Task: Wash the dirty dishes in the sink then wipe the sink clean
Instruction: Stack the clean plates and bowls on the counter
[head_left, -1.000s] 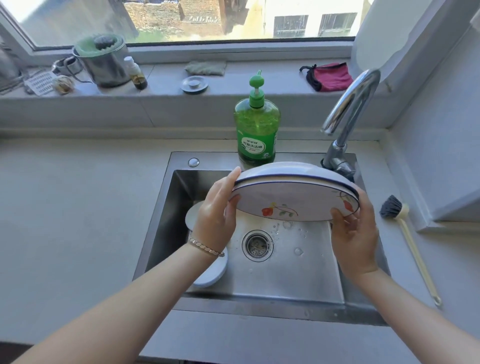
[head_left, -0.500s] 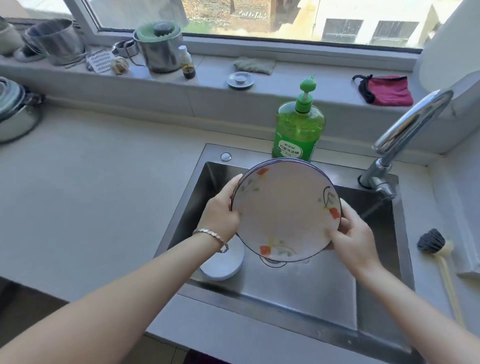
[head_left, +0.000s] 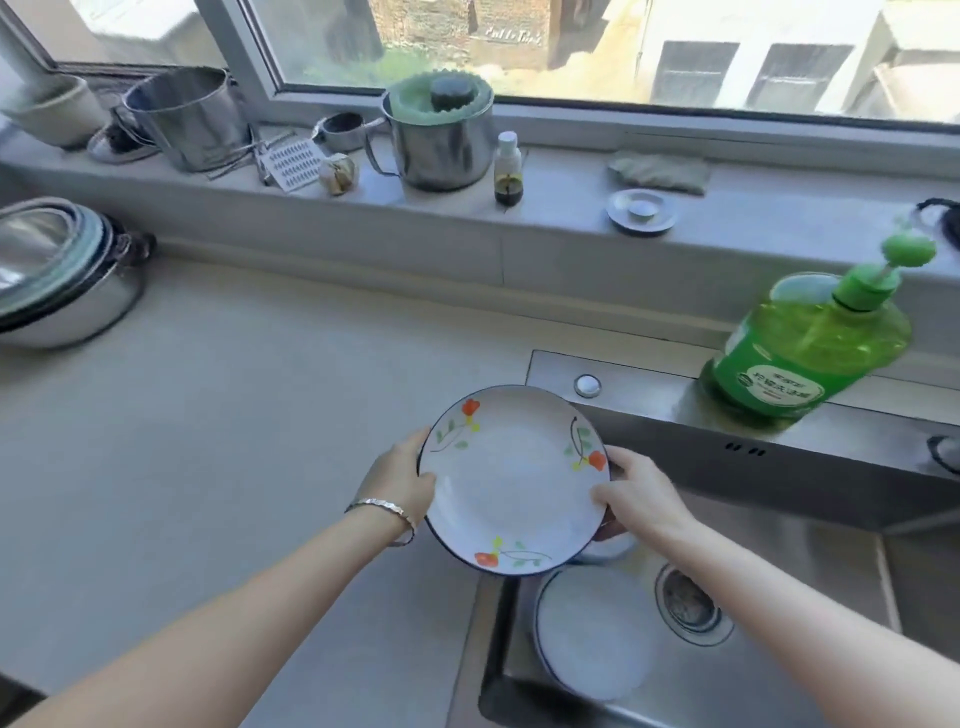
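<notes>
My left hand (head_left: 402, 480) and right hand (head_left: 636, 493), arms outstretched, grip opposite rims of the round white flower-painted plate (head_left: 511, 480), face up over the steel sink (head_left: 779, 649) edge.

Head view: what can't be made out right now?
All in the head view.
Underside of plate: faces away; left hand and right hand reach behind it, unseen there.
Top of dish in sink: covered by the plate; one or a stack, cannot tell.
Right side of sink: cut off by frame edge.
Label on soap bottle: blurred, unreadable.
Left part of bowls: cut off by edge.
</notes>
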